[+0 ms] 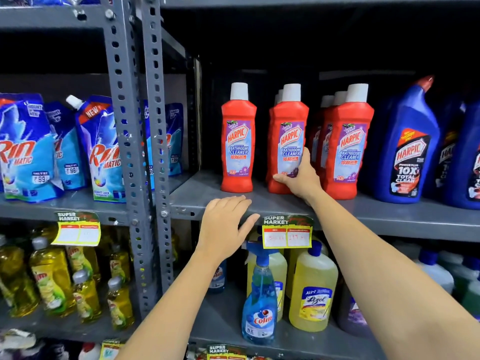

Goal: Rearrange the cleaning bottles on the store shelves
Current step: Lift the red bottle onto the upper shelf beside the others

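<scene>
Red Harpic bathroom cleaner bottles with white caps stand on the grey metal shelf (197,193). One bottle (237,141) stands alone at the left. My right hand (301,178) grips the lower part of the middle red bottle (287,131), which stands on the shelf with more bottles behind it. Another row of red bottles (348,146) stands to its right. My left hand (226,224) lies flat with fingers together on the shelf's front edge, holding nothing.
Blue Harpic toilet cleaner bottles (407,149) stand at the right. Blue Rin pouches (26,149) fill the left bay behind grey uprights (155,152). Below stand a Colin spray bottle (259,302), a yellow Lizol bottle (314,294) and yellow dish-liquid bottles (52,279). A price tag (287,233) hangs from the shelf edge.
</scene>
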The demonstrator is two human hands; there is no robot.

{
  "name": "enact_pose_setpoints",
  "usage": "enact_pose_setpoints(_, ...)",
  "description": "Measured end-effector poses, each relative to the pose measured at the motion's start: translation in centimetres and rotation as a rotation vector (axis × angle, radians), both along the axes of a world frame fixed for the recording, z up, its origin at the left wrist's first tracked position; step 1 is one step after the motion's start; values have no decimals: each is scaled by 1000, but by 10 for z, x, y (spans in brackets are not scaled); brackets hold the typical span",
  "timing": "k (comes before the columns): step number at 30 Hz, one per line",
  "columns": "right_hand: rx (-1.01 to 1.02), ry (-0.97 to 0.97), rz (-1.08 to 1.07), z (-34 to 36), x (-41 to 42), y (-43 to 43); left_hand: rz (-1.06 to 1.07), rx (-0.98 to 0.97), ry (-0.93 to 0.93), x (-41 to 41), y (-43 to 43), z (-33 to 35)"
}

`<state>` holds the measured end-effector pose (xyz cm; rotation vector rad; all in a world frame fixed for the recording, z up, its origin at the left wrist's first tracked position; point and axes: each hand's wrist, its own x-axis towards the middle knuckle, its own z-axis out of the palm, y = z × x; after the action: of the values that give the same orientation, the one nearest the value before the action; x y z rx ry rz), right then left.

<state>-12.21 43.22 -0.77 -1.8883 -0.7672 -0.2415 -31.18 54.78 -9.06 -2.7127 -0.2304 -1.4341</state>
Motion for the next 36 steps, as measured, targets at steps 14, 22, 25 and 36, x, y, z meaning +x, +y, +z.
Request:
enact_pose_setpoints(14, -36, -62, -41, -4, 1, 0, -17, 7, -11, 0, 2, -2)
enact_pose_setpoints(22, -16, -18, -48, -1, -2, -2, -31, -7, -11, -3, -3, 3)
enact_pose_setpoints(25, 156, 42, -73, 4, -13, -14, -21, 29, 26, -8, -4, 0)
enact_pose_setpoints(36, 625, -237, 62, -168, -116, -45, 146, -131, 469, -67, 3, -191)
